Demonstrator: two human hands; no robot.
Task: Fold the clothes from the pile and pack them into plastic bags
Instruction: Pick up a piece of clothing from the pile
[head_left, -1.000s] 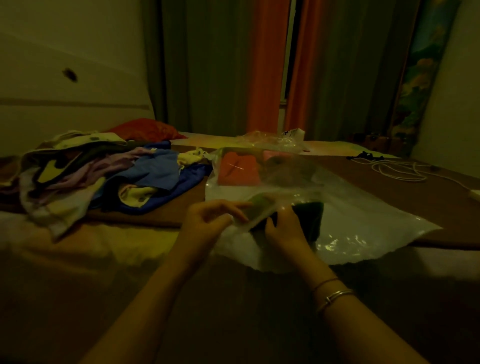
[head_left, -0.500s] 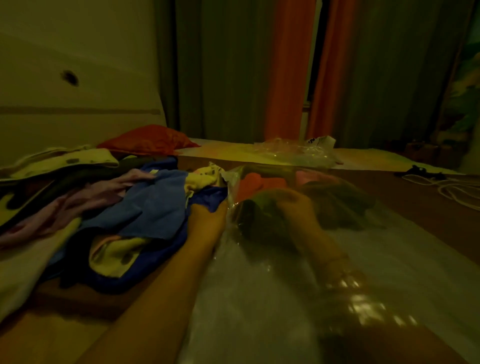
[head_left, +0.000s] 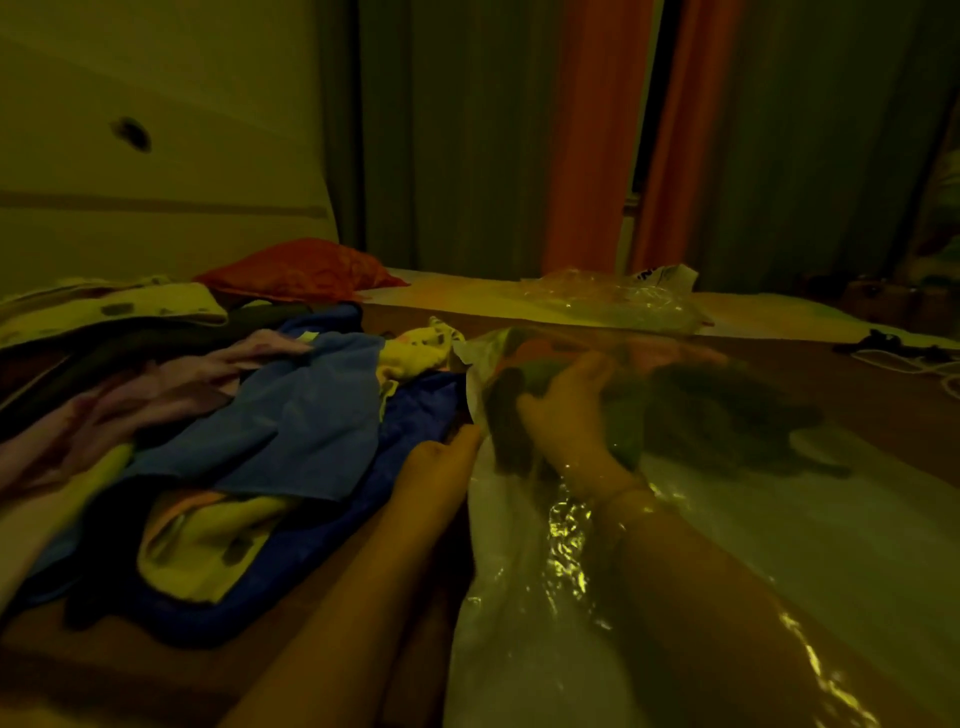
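A large clear plastic bag lies on the bed at the right, with folded clothes inside at its far end. My right hand and forearm are deep inside the bag, fingers curled round a folded dark green garment. My left hand is outside at the bag's left edge and seems to hold the plastic there; its fingers are mostly hidden. The pile of loose clothes, blue, purple, yellow and dark, lies to the left.
A red cushion lies behind the pile by the wall. More crumpled clear bags sit at the far side of the bed. White cables lie at the far right. Curtains hang behind.
My right hand has pushed the dark garment from the bag's mouth deep into the bag. The view has moved forward and closer to the pile. My left hand stays at the bag's edge.
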